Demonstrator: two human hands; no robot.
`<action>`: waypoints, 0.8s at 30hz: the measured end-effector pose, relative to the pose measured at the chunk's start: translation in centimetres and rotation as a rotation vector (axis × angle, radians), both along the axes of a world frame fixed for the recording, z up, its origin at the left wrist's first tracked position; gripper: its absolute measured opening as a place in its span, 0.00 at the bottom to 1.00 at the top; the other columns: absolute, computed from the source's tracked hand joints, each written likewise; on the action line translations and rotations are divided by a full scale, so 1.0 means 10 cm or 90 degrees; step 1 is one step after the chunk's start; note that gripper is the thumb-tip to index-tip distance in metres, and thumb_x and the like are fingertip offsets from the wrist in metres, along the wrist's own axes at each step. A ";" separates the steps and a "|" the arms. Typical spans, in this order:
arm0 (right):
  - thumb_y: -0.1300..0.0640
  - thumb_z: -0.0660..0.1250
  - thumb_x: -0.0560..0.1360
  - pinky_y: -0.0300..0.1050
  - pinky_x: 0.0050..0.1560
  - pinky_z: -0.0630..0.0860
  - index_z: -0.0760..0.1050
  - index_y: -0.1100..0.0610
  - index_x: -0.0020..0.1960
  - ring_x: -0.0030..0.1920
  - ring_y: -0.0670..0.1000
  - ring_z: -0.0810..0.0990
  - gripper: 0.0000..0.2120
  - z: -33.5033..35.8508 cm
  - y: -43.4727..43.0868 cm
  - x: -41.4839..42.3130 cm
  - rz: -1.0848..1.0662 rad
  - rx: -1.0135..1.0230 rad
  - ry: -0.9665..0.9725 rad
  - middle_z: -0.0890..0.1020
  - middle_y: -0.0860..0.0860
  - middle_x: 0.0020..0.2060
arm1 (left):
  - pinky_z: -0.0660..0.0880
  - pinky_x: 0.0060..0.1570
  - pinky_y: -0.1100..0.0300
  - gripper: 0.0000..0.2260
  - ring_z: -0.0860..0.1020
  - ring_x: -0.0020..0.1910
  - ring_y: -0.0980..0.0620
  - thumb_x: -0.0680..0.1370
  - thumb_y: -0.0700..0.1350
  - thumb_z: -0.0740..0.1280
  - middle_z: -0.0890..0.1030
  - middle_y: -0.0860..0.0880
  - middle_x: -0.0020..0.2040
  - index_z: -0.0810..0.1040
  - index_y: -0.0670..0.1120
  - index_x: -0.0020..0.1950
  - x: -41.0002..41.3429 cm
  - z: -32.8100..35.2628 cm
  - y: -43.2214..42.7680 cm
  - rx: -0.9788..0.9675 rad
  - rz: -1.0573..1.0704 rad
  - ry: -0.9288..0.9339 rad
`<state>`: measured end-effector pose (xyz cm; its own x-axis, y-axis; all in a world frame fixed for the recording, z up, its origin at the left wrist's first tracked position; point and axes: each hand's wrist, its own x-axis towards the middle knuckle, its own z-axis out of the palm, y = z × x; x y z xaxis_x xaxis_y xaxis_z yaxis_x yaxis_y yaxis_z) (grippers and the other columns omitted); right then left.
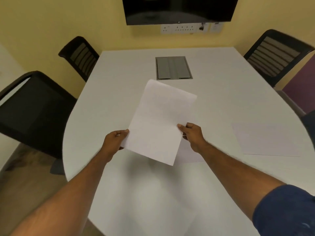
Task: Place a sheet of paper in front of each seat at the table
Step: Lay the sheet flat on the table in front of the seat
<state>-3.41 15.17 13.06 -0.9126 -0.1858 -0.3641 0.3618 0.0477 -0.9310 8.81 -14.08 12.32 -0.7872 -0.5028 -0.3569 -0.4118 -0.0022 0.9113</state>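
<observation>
Above the white table (119, 92) I hold a white sheet of paper (160, 121) between both hands. My left hand (114, 142) pinches its lower left edge. My right hand (192, 135) pinches its right edge and also seems to hold more paper (189, 154) underneath. One sheet (265, 140) lies flat on the table at the right. Another sheet (150, 210) lies on the table near me, between my forearms.
Black chairs stand around the table: two at the left (34, 113) (80, 55), one at the far right (276, 55). A grey cable hatch (173, 68) is set in the table's middle. A dark screen (179, 9) hangs on the yellow wall.
</observation>
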 end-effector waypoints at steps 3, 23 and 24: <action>0.57 0.72 0.75 0.43 0.42 0.72 0.71 0.55 0.35 0.39 0.51 0.76 0.14 -0.14 -0.16 0.09 -0.030 -0.019 -0.038 0.79 0.53 0.37 | 0.78 0.43 0.57 0.12 0.82 0.44 0.49 0.76 0.55 0.71 0.84 0.47 0.51 0.81 0.47 0.52 0.20 -0.08 -0.08 0.090 0.048 0.005; 0.61 0.73 0.74 0.39 0.29 0.71 0.71 0.58 0.40 0.32 0.48 0.79 0.11 -0.80 -2.62 0.33 -0.246 -0.004 -0.208 0.79 0.53 0.37 | 0.79 0.35 0.59 0.14 0.84 0.36 0.49 0.77 0.54 0.70 0.86 0.45 0.40 0.80 0.46 0.56 -0.18 -0.83 -1.98 0.171 -0.055 -0.086; 0.61 0.73 0.74 0.38 0.28 0.71 0.71 0.57 0.39 0.32 0.48 0.79 0.12 -0.83 -2.72 0.34 -0.257 -0.007 -0.220 0.79 0.52 0.37 | 0.79 0.34 0.59 0.13 0.84 0.35 0.49 0.77 0.53 0.71 0.85 0.46 0.39 0.80 0.46 0.56 -0.21 -0.85 -2.08 0.169 -0.050 -0.088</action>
<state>-0.03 -12.08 4.74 -0.7397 0.1508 -0.6558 0.6346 -0.1679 -0.7544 6.66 -34.86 3.80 -0.7550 -0.3176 -0.5737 -0.5395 -0.1966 0.8187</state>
